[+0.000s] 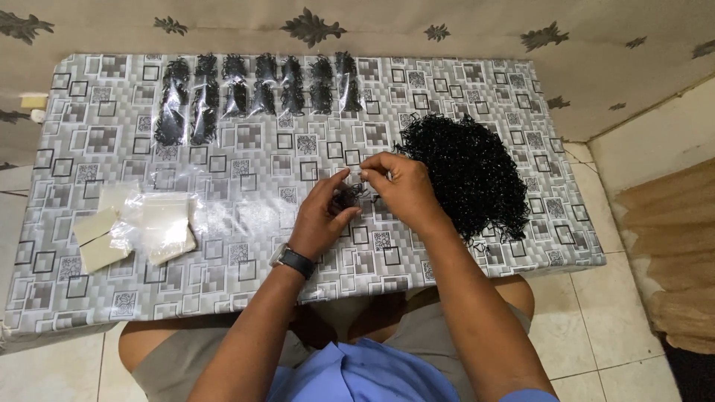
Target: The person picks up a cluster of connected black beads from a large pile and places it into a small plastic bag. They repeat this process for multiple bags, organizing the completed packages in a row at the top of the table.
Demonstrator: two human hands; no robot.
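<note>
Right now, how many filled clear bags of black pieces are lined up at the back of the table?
7, in one row along the far edge of the table: filled bags from the far left one to the right one. They overlap, so one could be hidden.

Grey square-patterned tablecloth; black tangled pile; clear packets of black pieces; blue shirt

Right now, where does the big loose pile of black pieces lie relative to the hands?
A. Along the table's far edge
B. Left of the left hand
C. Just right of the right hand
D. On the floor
C: the pile lies on the table just right of the right hand; the left hand is on the other side.
</note>
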